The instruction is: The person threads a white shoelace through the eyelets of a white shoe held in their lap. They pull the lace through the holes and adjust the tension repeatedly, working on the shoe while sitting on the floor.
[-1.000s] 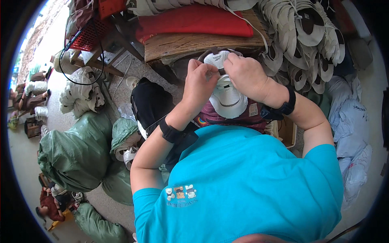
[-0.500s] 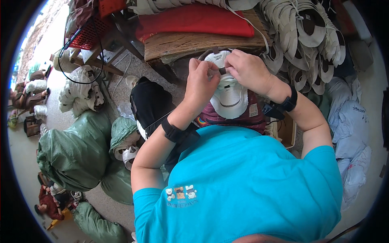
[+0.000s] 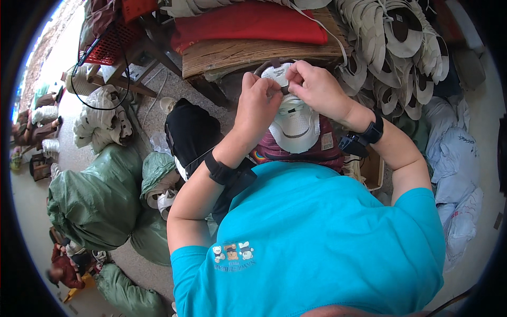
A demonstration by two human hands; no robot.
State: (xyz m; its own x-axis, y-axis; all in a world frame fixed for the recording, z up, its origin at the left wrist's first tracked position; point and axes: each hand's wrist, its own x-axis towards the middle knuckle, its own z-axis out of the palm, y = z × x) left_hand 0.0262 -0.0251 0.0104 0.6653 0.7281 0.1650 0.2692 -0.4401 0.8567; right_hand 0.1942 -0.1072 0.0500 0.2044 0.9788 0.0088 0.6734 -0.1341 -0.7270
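A white shoe upper [image 3: 297, 138] with a mesh toe lies on my lap, over a dark red patterned cloth [image 3: 331, 138]. Its toe end points toward me, and its white tongue [image 3: 276, 74] stands up at the far end. My left hand [image 3: 257, 101] is at the left side of the lacing area, fingertips pinched together. Opposite it, my right hand [image 3: 319, 91] also has thumb and forefinger closed, beside the tongue. Whatever the fingertips hold is too small to make out. Both wrists wear black bands.
Beyond my hands stands a wooden bench [image 3: 259, 54] with a folded red cloth [image 3: 251, 27] on it. Bundles of pale shoe uppers [image 3: 393, 47] hang at the far right. Green sacks [image 3: 95, 195] sit at left, pale bags [image 3: 457, 164] at right. Other people are at the far left.
Both hands stay at the lacing area with their fingertips a little repositioned; the right hand's fingers are more curled. The whole view has shifted slightly.
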